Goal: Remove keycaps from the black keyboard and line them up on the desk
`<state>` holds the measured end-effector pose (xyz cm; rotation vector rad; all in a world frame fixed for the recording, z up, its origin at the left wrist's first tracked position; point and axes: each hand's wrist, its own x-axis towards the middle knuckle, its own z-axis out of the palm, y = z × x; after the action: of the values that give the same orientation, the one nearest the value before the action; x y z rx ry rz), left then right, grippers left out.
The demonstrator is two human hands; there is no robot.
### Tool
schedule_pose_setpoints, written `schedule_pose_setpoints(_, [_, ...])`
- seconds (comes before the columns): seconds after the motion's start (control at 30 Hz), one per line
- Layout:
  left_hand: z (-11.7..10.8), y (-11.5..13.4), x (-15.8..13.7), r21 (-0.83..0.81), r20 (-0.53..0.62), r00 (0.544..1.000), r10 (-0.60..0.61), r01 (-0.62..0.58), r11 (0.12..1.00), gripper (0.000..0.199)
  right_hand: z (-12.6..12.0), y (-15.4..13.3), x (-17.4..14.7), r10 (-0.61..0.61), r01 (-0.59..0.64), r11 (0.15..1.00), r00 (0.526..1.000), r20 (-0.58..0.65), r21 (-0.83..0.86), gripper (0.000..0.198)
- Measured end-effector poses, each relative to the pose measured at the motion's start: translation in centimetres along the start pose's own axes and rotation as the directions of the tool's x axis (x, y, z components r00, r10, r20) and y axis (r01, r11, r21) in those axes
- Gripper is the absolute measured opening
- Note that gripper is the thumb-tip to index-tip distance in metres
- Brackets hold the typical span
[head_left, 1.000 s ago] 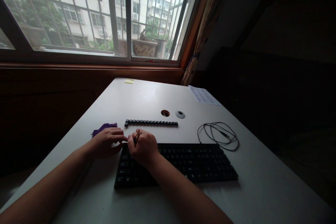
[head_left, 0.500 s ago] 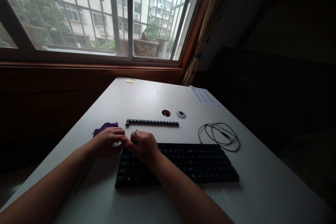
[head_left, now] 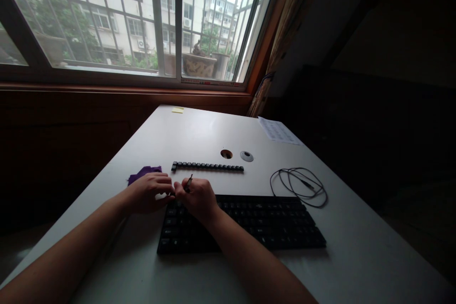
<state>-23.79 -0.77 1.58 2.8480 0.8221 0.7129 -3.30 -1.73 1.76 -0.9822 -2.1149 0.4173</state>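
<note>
In the head view, the right hand point(head_left: 197, 199) curls shut around a thin tool point(head_left: 189, 182) at the far left corner of the black keyboard point(head_left: 270, 223); the left hand point(head_left: 147, 193) is half curled beside it, and I can't tell if it holds anything

The thin tool point(head_left: 189, 183) in the right hand point(head_left: 198, 201) leans rightward again.

Two hands point(head_left: 151, 193) point(head_left: 197, 199), one keyboard point(head_left: 270, 223), one slim tool point(head_left: 190, 182) — one keycap row point(head_left: 208, 166), one purple cloth point(head_left: 144, 173), one cable point(head_left: 307, 184) — one yellow note point(head_left: 177, 110), one printed sheet point(head_left: 278, 131).
</note>
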Motion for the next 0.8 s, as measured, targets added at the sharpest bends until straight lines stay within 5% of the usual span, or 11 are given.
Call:
schedule_pose_setpoints(0.27, [0.2, -0.3, -0.2, -0.017, 0.033, 0.999, -0.025, 0.026, 1.0, 0.011, -0.4, 1.2, 0.8, 0.281, -0.256, 0.925, 0.958, -0.052, 0.281, 0.044])
schedule_pose_setpoints(0.8, [-0.3, 0.1, 0.2, -0.168, -0.025, 0.998, -0.063, 0.058, 0.984, 0.027, -0.8, 0.7, 0.8, 0.248, -0.211, 0.911, 0.967, -0.064, 0.354, 0.042])
